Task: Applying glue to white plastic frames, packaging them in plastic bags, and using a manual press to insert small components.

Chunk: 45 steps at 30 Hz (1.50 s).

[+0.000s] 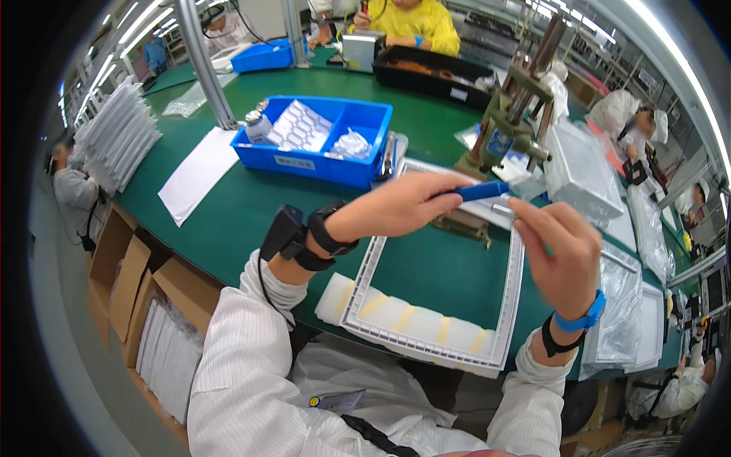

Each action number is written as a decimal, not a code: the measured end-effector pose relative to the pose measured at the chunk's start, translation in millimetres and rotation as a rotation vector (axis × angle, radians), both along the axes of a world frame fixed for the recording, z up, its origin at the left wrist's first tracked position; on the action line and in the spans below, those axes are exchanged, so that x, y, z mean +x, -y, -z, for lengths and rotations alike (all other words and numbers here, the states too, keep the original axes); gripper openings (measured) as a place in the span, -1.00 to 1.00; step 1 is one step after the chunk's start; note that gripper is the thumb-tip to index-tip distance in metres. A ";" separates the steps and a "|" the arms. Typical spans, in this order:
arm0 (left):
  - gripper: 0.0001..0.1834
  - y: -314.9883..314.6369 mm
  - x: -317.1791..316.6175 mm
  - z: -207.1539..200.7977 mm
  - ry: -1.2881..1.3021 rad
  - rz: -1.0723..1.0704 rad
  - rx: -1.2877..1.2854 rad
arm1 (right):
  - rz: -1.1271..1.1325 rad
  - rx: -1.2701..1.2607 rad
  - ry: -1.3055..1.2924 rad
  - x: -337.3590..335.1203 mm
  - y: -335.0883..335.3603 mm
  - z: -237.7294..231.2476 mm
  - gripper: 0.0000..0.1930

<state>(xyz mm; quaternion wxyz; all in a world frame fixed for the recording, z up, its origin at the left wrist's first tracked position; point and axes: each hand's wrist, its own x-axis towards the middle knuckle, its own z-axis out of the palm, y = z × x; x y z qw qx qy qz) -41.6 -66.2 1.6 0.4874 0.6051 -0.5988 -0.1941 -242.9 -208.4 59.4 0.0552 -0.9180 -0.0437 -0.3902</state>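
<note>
My left hand (407,204) is closed around a blue-handled tool (481,190) and holds it level above a white rectangular frame (367,276). My right hand (563,251) is raised beside it, with fingers pinched on a small metallic piece (504,209) at the tool's tip. The frame lies flat on the green table (244,206) and rests on white foam blocks with yellow strips (396,314) at the table's near edge. Both wrists wear bands.
A blue bin (359,122) with a small bottle and bagged parts stands behind the frame. A green metal press (512,114) is at the back right, with plastic-wrapped frames (618,305) to the right. White paper (199,174) lies left. Other people work around the table.
</note>
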 end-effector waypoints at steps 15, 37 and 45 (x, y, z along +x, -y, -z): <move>-0.58 -5.8 2.4 -6.0 0.253 0.113 -0.073 | 0.095 0.058 -0.136 -3.8 21.8 3.8 -0.85; -0.66 -2.6 2.5 -1.7 0.409 0.006 -0.086 | 0.111 0.049 -0.207 -10.7 20.3 2.4 -0.84; -0.67 -0.9 0.1 22.6 0.485 0.258 0.283 | 0.262 0.117 -0.281 -17.1 7.9 10.2 -0.87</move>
